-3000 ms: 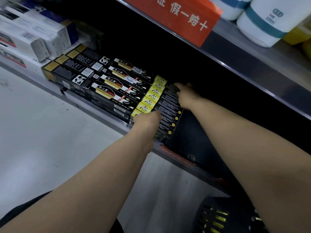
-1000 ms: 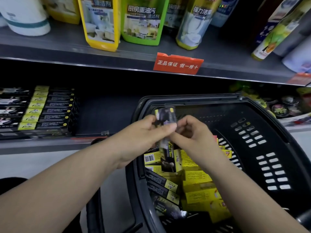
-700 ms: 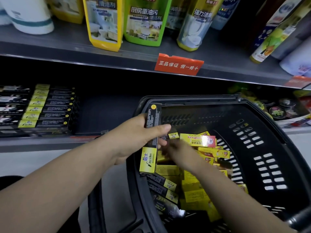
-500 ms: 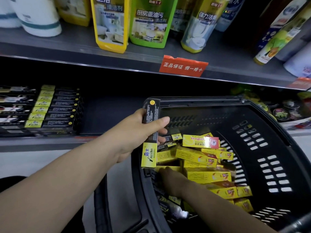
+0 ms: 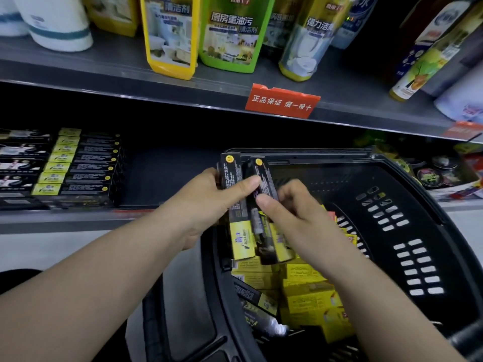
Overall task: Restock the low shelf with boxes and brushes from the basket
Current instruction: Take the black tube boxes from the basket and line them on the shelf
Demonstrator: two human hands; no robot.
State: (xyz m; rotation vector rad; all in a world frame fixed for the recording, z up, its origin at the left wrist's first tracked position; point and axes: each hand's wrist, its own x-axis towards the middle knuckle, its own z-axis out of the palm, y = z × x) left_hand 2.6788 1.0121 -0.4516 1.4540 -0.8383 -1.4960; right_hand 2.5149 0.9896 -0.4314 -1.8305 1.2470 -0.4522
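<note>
The left hand (image 5: 206,205) grips a long black box with a yellow end (image 5: 232,176), thumb across its front and fingers behind. It holds the box upright above the near left rim of the black basket (image 5: 418,205). The right hand (image 5: 295,212) pinches a second box of the same kind (image 5: 264,178) between thumb and fingers. This one leans a little and touches the first along its side.

Inside the basket lies a loose heap of yellow boxes (image 5: 308,291), with a few black ones (image 5: 251,293) at the left edge of the pile.

On the low shelf (image 5: 162,178), matching black boxes (image 5: 78,168) lie in neat rows at the left. Cleaning bottles (image 5: 230,35) stand on the shelf above.
</note>
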